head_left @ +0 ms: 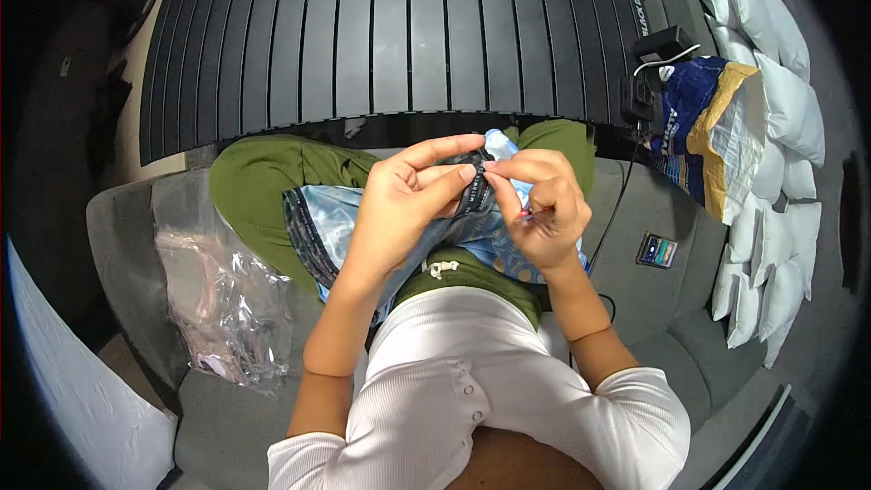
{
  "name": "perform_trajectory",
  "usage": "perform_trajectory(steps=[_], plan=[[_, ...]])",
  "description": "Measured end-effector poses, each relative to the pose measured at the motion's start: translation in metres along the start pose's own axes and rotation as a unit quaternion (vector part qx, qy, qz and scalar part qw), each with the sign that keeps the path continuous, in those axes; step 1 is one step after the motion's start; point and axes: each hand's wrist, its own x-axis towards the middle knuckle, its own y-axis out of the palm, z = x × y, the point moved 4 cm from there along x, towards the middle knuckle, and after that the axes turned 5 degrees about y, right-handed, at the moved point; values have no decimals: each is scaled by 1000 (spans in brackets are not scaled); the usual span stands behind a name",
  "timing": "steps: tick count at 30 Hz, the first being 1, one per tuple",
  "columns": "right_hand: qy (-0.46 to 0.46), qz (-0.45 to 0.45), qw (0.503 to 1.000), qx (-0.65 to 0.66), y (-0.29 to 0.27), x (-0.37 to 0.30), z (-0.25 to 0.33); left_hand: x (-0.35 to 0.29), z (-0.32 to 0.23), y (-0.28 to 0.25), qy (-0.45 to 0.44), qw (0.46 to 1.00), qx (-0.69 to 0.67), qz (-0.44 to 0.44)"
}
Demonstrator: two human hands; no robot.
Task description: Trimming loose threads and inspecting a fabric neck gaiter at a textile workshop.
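Observation:
Across my lap lies a blue patterned cloth garment (339, 207) with a black lettered band (311, 240) along its edge. My left hand (396, 209) is closed on the black band, its thumb on the band and its index finger stretched along the upper edge. Close beside it, my right hand (552, 209) pinches the same band between thumb and index finger, its other fingers curled. The fingertips almost meet. Whether anything small is between them cannot be made out. A small red spot shows by the right fingers.
A black slatted table (390, 36) stands ahead. On the grey sofa (640, 191), a clear plastic bag (227, 308) lies left; a small dark card-like item (657, 250) and a blue-yellow packaging bag (703, 127) lie right. White pillow-like packs (780, 109) line the far right. A black adapter (664, 44) with cables is near the table.

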Motion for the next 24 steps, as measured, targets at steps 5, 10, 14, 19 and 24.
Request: perform_trajectory(steps=[5,10,14,19,24], plan=[[127,-16,984,125,-6,-4,-11,-3,5,1,-8,999,51,-13],[192,-20,960,203,-9,-7,-18,-1,3,6,40,992,116,27],[208,-9,951,229,-8,-6,-23,5,3,6,36,980,189,51],[219,2,951,220,-11,2,-19,7,-7,5,67,973,219,41],[262,2,945,195,-3,0,-19,15,-2,-1,226,925,301,45]])
